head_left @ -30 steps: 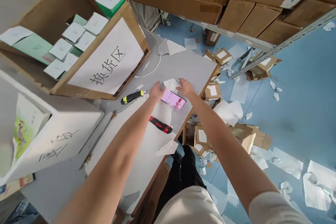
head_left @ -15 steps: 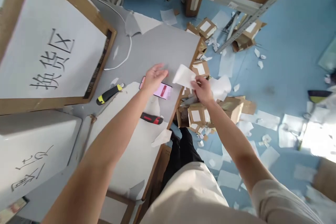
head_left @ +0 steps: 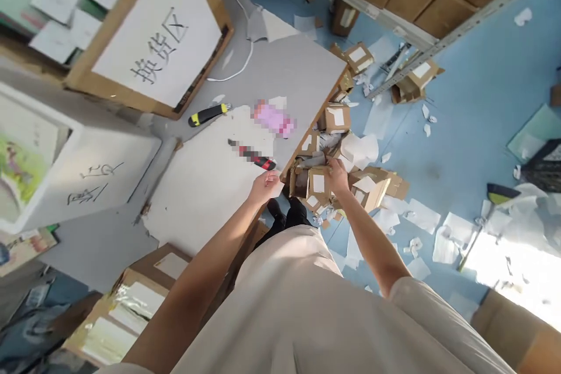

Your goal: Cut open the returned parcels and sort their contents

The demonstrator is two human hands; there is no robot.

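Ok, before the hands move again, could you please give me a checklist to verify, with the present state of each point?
1. Left hand has a small white paper scrap between its fingers: ok.
2. Right hand is free: cannot tell; it is past the table edge, seen over opened brown cardboard boxes.
3. Slim black-and-red cutter is well away from the left hand: not ok, it lies close.
4. Black-and-yellow cutter is away from both hands: ok.
5. Flat pink-screened phone lies fully on the grey tabletop: ok.
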